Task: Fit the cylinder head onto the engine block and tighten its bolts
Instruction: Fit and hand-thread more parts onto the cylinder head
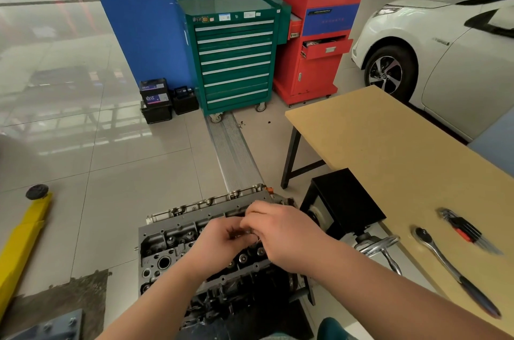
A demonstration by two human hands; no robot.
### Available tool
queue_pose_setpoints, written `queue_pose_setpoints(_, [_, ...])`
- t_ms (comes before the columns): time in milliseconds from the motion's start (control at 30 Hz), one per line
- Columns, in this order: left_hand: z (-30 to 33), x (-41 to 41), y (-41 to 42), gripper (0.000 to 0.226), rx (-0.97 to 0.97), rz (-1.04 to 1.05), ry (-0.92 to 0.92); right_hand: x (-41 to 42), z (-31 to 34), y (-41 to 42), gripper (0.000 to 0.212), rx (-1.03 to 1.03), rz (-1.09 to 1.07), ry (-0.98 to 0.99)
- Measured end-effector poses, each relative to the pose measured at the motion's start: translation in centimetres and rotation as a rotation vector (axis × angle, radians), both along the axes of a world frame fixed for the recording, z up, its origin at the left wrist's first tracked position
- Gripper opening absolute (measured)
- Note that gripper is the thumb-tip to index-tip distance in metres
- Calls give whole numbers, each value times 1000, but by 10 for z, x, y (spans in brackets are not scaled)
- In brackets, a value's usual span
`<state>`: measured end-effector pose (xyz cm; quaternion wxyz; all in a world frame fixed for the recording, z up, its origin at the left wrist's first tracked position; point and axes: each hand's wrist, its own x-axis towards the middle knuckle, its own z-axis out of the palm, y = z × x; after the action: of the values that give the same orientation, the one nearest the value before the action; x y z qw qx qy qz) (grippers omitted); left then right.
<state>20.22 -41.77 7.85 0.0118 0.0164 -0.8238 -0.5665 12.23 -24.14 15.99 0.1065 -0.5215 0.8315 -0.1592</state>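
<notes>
Labels on the green tool cabinet (233, 53), the red cabinet (319, 33) and the floor batteries (154, 95) are too blurred to read. Over the cylinder head (178, 239), which sits on the engine block (236, 292) beside the wooden table (389, 145), the left hand (222, 242) and right hand (281, 231) meet, fingers curled together, apparently pinching something small and hidden. A ratchet (450, 264) and hex keys (464, 228) lie on the table.

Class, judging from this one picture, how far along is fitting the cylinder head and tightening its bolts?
Done: the cylinder head already sits on the engine. In hand: the left hand and right hand meet above it, fingers pinching something too small to identify. Left: tightening, apparently, since the ratchet lies untouched on the table.
</notes>
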Motion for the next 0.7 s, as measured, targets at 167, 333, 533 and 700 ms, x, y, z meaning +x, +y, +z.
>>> queue_pose_setpoints(167, [-1, -4, 8, 21, -65, 69, 45, 5, -4, -9, 43, 1, -213, 151])
queue_pose_setpoints(333, [-2, -3, 3, 27, -60, 9, 33, 6, -7, -1, 34, -7, -30, 44])
queue_pose_setpoints(533, [-2, -5, 9, 24, -105, 55, 75, 4, -8, -7, 51, 17, -216, 191])
queue_pose_setpoints(700, [-3, -5, 4, 22, -18, 39, 64, -1, -3, -2, 36, -20, -24, 56])
